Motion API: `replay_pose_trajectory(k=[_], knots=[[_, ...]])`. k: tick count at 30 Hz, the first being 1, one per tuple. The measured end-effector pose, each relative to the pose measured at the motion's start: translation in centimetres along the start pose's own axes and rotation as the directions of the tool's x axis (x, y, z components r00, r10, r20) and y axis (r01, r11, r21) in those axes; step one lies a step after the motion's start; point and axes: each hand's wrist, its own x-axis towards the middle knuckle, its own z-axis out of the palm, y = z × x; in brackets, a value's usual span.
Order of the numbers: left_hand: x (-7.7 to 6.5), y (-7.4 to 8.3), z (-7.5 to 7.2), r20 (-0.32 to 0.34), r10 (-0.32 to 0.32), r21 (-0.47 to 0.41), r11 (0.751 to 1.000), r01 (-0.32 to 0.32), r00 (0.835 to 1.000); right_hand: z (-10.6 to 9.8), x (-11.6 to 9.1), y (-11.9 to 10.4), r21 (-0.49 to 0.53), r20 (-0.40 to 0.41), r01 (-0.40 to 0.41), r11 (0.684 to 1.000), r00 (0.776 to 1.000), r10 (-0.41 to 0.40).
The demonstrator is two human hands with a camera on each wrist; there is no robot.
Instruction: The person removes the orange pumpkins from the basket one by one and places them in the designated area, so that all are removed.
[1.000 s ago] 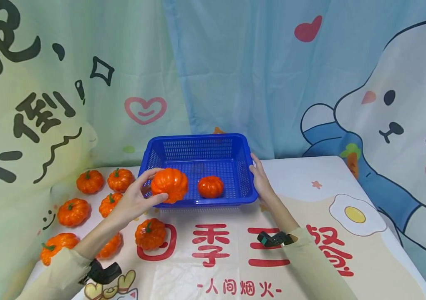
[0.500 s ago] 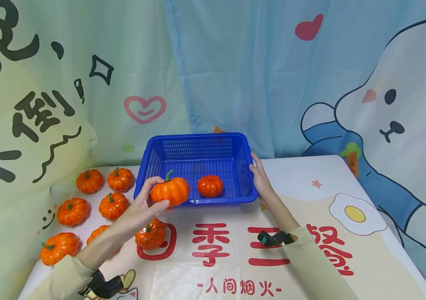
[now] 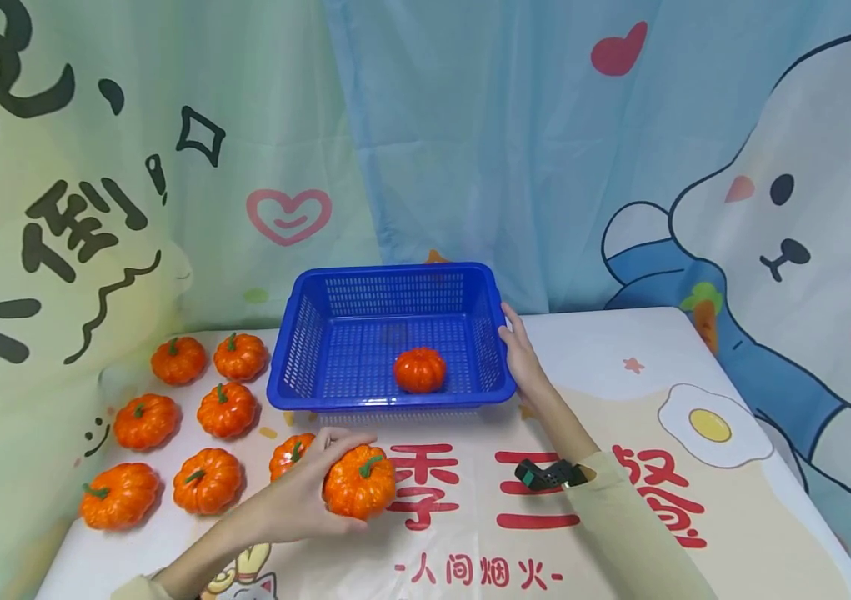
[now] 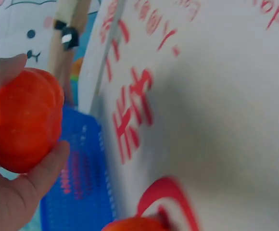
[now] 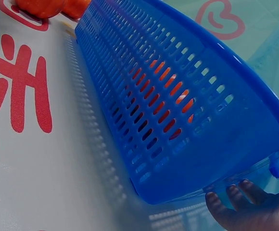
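Note:
In the head view my left hand [image 3: 312, 492] grips a small orange pumpkin [image 3: 360, 483] with a green stem, thumb on the near side and fingers behind. The pumpkin is over the table in front of a blue plastic basket [image 3: 387, 402]. In the left wrist view the thumb and fingers wrap the pumpkin [image 4: 26, 120]. My right hand [image 3: 521, 354] holds the basket's right end by the rim; its fingertips show under the rim in the right wrist view. One glossy orange pumpkin [image 3: 420, 371] lies inside the basket, toward its right.
Several more pumpkins [image 3: 207, 481] stand on the left part of the table, one of them [image 3: 290, 454] partly hidden behind my left hand. A printed cloth [image 3: 523, 550] covers the table. A patterned curtain [image 3: 433, 167] hangs right behind the basket.
My left hand has carried its pumpkin from over the basket's front left corner toward me, down and slightly right; the pumpkin has turned in the hand. The right hand stays at the basket.

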Motion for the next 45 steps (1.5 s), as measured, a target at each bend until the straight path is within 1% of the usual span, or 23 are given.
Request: replay_pose_trajectory(k=[3, 7, 10, 13, 16, 21, 25, 27, 29, 31, 34, 38, 40, 42, 44, 45], knots=[[-0.3, -0.5, 1.3, -0.012, -0.012, 0.044, 0.999, 0.013, 1.000, -0.2, 0.7, 0.9, -0.009, -0.007, 0.013, 1.000, 1.000, -0.013], [0.0, -1.0, 2.3, -0.038, -0.026, 0.089, 0.996, 0.030, 0.999, -0.5, 1.2, 1.9, -0.037, -0.016, 0.022, 0.999, 1.000, -0.022], [0.7, -1.1, 3.1, -0.047, -0.037, 0.155, 0.987, 0.043, 0.998, -0.5, 1.3, 1.9, -0.043, -0.021, 0.014, 0.999, 1.000, -0.014], [2.0, -1.0, 4.0, -0.091, -0.037, 0.242, 0.969, 0.058, 0.995, -0.5, 1.1, 1.3, -0.025, -0.015, -0.003, 1.000, 1.000, 0.003], [3.2, -1.3, 5.0, -0.133, -0.040, 0.282, 0.956, 0.077, 0.990, -0.2, 0.5, 0.4, -0.005, 0.000, -0.009, 1.000, 1.000, 0.009], [4.7, -2.3, 6.2, -0.149, -0.065, 0.299, 0.948, 0.107, 0.987, 0.3, -0.3, -0.6, -0.021, 0.008, -0.005, 1.000, 1.000, 0.005], [5.2, -2.7, 6.8, -0.163, -0.083, 0.310, 0.942, 0.131, 0.983, 0.3, -0.1, -0.2, -0.014, 0.010, 0.003, 1.000, 1.000, -0.002], [5.3, -2.6, 6.9, -0.160, -0.095, 0.301, 0.943, 0.140, 0.983, 0.1, 0.4, 0.5, -0.015, 0.002, 0.007, 1.000, 1.000, -0.007], [5.3, -2.5, 6.7, -0.151, -0.119, 0.273, 0.949, 0.157, 0.981, -0.1, 0.9, 1.0, -0.019, -0.003, 0.009, 1.000, 1.000, -0.009], [5.3, -2.5, 6.5, -0.139, -0.143, 0.242, 0.955, 0.174, 0.980, -0.2, 0.9, 1.0, -0.020, -0.003, 0.013, 1.000, 1.000, -0.013], [5.3, -2.6, 6.3, -0.122, -0.171, 0.205, 0.960, 0.193, 0.978, 0.0, 0.0, 0.0, -0.017, 0.009, 0.014, 1.000, 1.000, -0.014], [5.4, -2.6, 6.2, -0.113, -0.169, 0.205, 0.960, 0.190, 0.979, 0.2, -0.9, -0.8, -0.031, 0.013, 0.008, 0.999, 1.000, -0.008], [5.4, -2.6, 6.2, -0.111, -0.169, 0.218, 0.958, 0.189, 0.979, 0.3, -1.0, -0.9, -0.040, 0.011, 0.002, 0.999, 1.000, -0.002], [5.4, -2.5, 6.2, -0.107, -0.181, 0.221, 0.955, 0.201, 0.978, 0.3, -1.0, -1.0, -0.042, 0.010, 0.004, 0.999, 1.000, -0.003], [5.2, -2.5, 6.3, -0.104, -0.191, 0.222, 0.952, 0.210, 0.976, 0.4, -1.1, -1.0, -0.044, 0.009, 0.006, 0.999, 1.000, -0.005], [5.0, -2.4, 6.4, -0.106, -0.186, 0.229, 0.951, 0.206, 0.977, 0.4, -1.1, -1.0, -0.045, 0.010, 0.007, 0.999, 1.000, -0.006]])
